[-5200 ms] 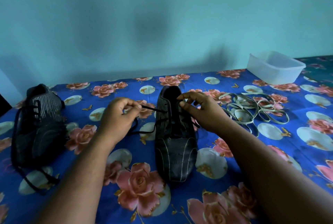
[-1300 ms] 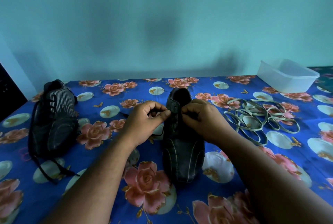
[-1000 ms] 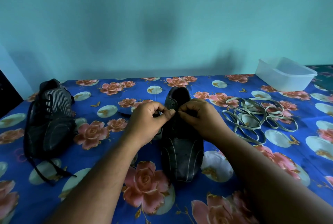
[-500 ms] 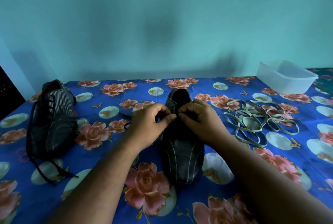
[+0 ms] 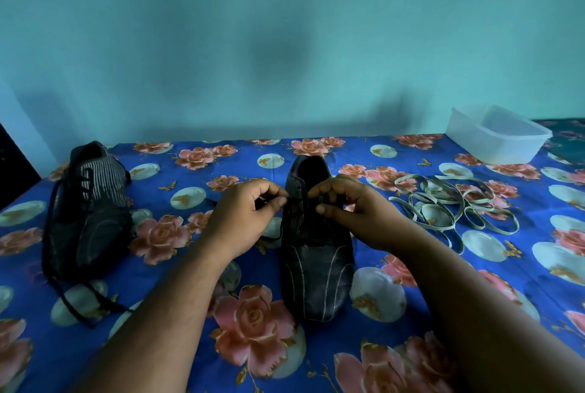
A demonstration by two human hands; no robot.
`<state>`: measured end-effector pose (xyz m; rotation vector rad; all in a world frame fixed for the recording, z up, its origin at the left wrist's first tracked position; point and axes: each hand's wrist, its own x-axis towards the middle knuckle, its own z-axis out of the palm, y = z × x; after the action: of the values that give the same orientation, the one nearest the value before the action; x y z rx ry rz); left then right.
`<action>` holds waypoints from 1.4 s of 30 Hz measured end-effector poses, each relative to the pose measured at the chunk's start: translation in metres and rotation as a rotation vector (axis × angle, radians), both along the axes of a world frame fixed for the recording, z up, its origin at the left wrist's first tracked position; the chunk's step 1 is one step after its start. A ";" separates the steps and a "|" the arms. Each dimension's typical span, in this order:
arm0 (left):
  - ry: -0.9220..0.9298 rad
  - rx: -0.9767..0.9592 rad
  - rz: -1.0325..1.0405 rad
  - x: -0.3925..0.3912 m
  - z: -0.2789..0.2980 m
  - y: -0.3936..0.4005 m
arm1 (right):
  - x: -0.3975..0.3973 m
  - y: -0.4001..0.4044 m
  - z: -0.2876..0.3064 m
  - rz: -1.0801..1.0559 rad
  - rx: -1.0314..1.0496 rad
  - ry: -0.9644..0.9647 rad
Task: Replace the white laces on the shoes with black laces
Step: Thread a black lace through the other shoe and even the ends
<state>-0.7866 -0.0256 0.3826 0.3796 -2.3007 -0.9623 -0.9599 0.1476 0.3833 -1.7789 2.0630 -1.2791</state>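
Both hands pinch the black lace (image 5: 278, 232) over the middle shoe (image 5: 316, 253), the left hand (image 5: 243, 218) closed on one strand and the right hand (image 5: 354, 212) on the other, with the second shoe (image 5: 88, 212) well left of them and the white laces (image 5: 449, 209) heaped just right.

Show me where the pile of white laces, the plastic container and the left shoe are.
white laces (image 5: 449, 206), head view, middle of the pile.
plastic container (image 5: 493, 145), head view, front wall.
left shoe (image 5: 91, 225), head view, its upper.
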 end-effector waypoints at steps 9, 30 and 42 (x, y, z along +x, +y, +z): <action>0.044 0.062 -0.053 0.001 0.000 0.002 | 0.007 -0.005 0.001 -0.181 -0.066 0.309; 0.108 -0.426 0.013 -0.005 -0.002 0.002 | 0.023 -0.005 0.008 -0.379 -0.086 0.494; 0.006 -0.127 -0.035 -0.015 -0.006 0.011 | 0.022 -0.016 -0.002 -0.323 -0.009 0.280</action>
<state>-0.8019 -0.0141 0.3770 0.2837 -2.3554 -0.8280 -0.9381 0.1319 0.3816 -1.7679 2.5886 -1.1637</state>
